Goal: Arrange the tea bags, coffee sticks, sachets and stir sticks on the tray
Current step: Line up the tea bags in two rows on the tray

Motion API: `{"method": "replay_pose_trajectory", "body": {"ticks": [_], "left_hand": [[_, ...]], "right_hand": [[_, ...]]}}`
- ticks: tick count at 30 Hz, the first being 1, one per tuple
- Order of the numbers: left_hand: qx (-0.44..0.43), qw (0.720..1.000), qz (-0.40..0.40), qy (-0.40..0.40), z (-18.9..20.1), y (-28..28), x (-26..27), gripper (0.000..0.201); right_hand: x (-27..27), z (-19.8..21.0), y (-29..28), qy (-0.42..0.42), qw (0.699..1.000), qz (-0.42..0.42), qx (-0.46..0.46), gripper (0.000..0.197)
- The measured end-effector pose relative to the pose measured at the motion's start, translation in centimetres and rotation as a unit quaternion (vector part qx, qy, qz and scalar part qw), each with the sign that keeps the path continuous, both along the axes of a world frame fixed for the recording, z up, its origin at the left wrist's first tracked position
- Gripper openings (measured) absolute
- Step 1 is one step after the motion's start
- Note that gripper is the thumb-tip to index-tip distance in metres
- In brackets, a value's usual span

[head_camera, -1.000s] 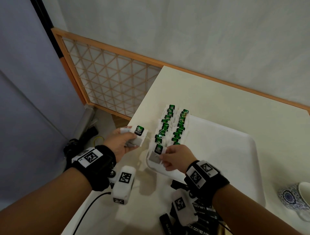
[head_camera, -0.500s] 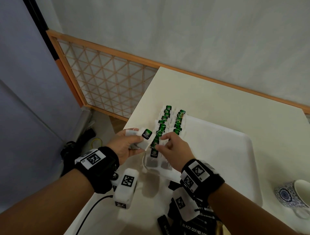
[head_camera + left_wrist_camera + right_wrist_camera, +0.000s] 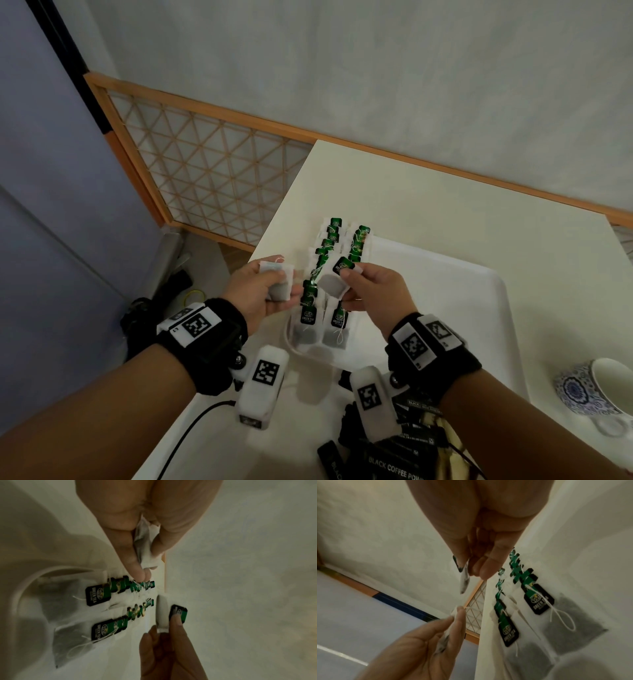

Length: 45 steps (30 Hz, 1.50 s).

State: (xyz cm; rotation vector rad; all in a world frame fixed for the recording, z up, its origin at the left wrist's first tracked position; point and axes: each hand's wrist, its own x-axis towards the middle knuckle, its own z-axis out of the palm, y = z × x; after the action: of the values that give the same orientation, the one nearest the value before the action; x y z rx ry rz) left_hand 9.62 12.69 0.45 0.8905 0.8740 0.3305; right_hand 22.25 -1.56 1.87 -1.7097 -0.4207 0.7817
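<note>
Two rows of tea bags (image 3: 327, 274) laid overlapping along the left end of the white tray (image 3: 445, 308), running from the near left corner toward the far edge; tray resting on the cream table (image 3: 411, 192). Each bag: white translucent pouch with dark leaf visible inside, white string, and a green-and-black paper tag marked GREEN TEA. Nearest two bags (image 3: 322, 334) lying flat with tags pointing away from the viewer, strings looped loosely over the pouches. Left hand (image 3: 255, 291) raised just left of the rows, fingers and thumb curled around a small stack of tea bags (image 3: 277, 281), pouches pressed edge-on between thumb and fingertips in the left wrist view. Right hand (image 3: 371, 291) raised above the near part of the rows, thumb and fingers pinching a single tea bag (image 3: 334, 286), thumb tip on its green tag, pouch hanging tilted toward the left hand. Black coffee sticks (image 3: 394, 459) piled on the table at the near edge, off the tray. Patterned blue-and-white cup (image 3: 592, 390) standing on the table right of the tray.
</note>
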Motion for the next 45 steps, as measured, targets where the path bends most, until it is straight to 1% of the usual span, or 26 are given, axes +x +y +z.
{"method": "replay_pose_trajectory", "body": {"ticks": [3,6,8,11,14,15,19,23,26,30,32,34,35,37,39,41,45], "left_hand": [[-0.012,0.999,0.030,0.001,0.1,0.2,0.0,0.029],[-0.018,0.999,0.027,-0.003,0.1,0.0,-0.1,0.030],[-0.010,1.000,0.019,-0.004,0.0,-0.1,-0.4,0.027],[0.006,1.000,0.017,0.005,-0.4,-0.1,-0.7,0.024],[0.023,0.999,0.020,0.024,-0.8,0.0,-0.9,0.021],[0.033,0.999,0.020,0.030,-0.8,-0.1,-0.9,0.021],[0.062,0.997,0.011,0.041,-0.8,-0.4,-0.6,0.021],[0.087,0.995,-0.003,0.053,-0.6,-0.3,-0.5,0.023],[0.086,0.995,-0.015,0.057,-0.6,-0.3,-0.5,0.028],[0.057,0.997,-0.027,0.046,-0.7,-0.5,-0.6,0.033],[0.045,0.998,-0.036,0.036,-0.7,-0.8,-0.7,0.034],[0.039,0.998,-0.048,0.028,-0.7,-1.3,-0.6,0.032],[0.039,0.997,-0.054,0.024,-0.7,-1.6,-0.5,0.031],[0.045,0.996,-0.068,0.024,-0.6,-2.1,-0.2,0.028],[0.056,0.995,-0.077,0.026,-0.6,-2.6,0.1,0.025],[0.056,0.995,-0.078,0.024,-0.5,-3.0,0.3,0.024],[0.058,0.996,-0.062,0.033,-0.5,-3.4,0.6,0.026]], "right_hand": [[0.4,-0.1,-0.1,0.008,1.000,0.010,-0.006,0.010],[0.6,-0.6,-0.6,-0.019,0.998,0.043,-0.041,0.014],[0.6,-0.9,-1.3,-0.018,0.993,0.087,-0.080,0.014],[0.4,-1.8,-2.4,0.004,0.980,0.133,-0.150,0.006],[0.0,-3.1,-3.0,-0.016,0.969,0.139,-0.202,0.016],[-0.1,-3.4,-3.2,-0.028,0.967,0.142,-0.211,0.017],[0.1,-3.8,-3.3,-0.083,0.960,0.148,-0.221,0.013],[-0.1,-3.7,-3.1,-0.083,0.961,0.146,-0.218,0.013],[-0.4,-3.9,-3.1,-0.097,0.959,0.142,-0.224,0.015],[-0.2,-3.1,-3.2,-0.215,0.938,0.132,-0.238,0.014],[0.0,-2.5,-3.0,-0.234,0.941,0.121,-0.211,0.012],[0.0,-2.0,-2.7,-0.215,0.954,0.121,-0.172,0.009],[-0.1,-1.7,-2.4,-0.186,0.964,0.121,-0.148,0.009],[-0.6,-1.2,-1.8,-0.098,0.983,0.117,-0.097,0.010],[-1.2,-0.9,-1.3,-0.036,0.991,0.111,-0.063,0.012],[-1.5,-0.9,-0.8,-0.019,0.993,0.103,-0.062,0.017],[-1.4,-1.3,-0.5,-0.010,0.996,0.065,-0.064,0.012]]}}
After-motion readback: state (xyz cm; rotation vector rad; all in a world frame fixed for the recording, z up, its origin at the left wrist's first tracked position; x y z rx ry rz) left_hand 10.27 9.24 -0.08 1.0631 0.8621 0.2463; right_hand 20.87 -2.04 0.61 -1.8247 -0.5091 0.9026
